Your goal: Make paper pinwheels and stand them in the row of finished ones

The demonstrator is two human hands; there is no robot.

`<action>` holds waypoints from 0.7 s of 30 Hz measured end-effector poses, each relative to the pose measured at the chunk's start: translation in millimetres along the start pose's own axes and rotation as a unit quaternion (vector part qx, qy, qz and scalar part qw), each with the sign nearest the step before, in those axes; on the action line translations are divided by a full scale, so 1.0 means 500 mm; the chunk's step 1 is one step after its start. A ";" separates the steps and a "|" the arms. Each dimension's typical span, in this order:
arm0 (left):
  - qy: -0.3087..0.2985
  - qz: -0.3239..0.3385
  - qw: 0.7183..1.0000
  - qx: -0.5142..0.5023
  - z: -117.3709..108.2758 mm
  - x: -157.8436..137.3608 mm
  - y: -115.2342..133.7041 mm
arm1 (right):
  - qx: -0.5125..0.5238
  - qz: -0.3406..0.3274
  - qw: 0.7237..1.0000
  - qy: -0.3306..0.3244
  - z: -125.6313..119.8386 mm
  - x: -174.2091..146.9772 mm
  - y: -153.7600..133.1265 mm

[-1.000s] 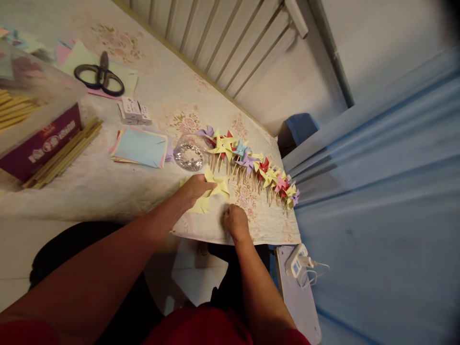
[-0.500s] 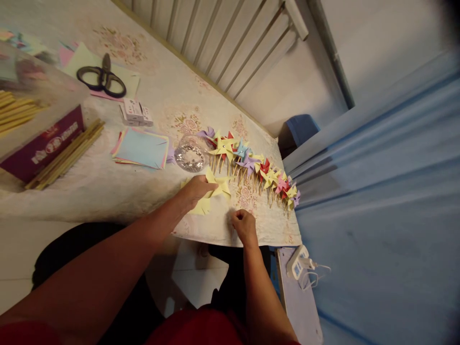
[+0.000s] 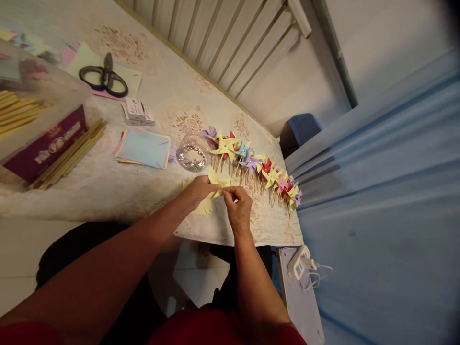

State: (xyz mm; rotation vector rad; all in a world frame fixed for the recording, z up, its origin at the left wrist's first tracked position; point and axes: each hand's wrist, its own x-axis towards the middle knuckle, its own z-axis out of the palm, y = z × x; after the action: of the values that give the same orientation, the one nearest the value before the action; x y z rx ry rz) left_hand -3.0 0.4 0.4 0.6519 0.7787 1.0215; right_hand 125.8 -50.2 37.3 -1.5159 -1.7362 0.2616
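Observation:
My left hand [image 3: 198,189] pinches a folded yellow paper pinwheel [image 3: 224,182] just above the table. Close against its right side is my right hand [image 3: 237,203], with thumb and fingertips pressed together. Whatever those fingertips hold is too small to make out. Under and beside my left hand lie more yellow paper pieces [image 3: 204,208] with cut edges. Beyond the pinwheel stands a clear round dish [image 3: 193,154] of small shiny metal pieces. A row of finished pinwheels [image 3: 250,162] on sticks, in several colours, runs off to the right.
Left of the dish is a stack of coloured paper squares [image 3: 144,147]. Farther back are small white boxes [image 3: 138,113] and black scissors [image 3: 104,79] on paper. Sticks [image 3: 68,155] lie beside a purple-sided box [image 3: 46,148]. A power strip [image 3: 299,262] sits on a stool at the right.
My right hand has moved up and left from the table's front to the pinwheel's right side. My left hand keeps its hold on the pinwheel. The view has shifted slightly.

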 end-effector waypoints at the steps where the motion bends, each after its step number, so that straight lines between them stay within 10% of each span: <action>1: 0.000 0.004 1.000 -0.004 0.000 0.000 0.000 | -0.005 0.000 1.000 0.000 0.005 0.001 0.005; 21: 0.007 0.023 0.998 0.056 -0.009 0.013 -0.019 | -0.006 0.041 0.999 0.020 0.022 -0.005 0.033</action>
State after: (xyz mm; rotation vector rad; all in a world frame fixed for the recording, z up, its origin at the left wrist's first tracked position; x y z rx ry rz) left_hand -0.3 3.2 -11.3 0.7633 0.8406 1.0309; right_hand 130.2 -44.3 18.8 -1.5921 -1.6501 0.2605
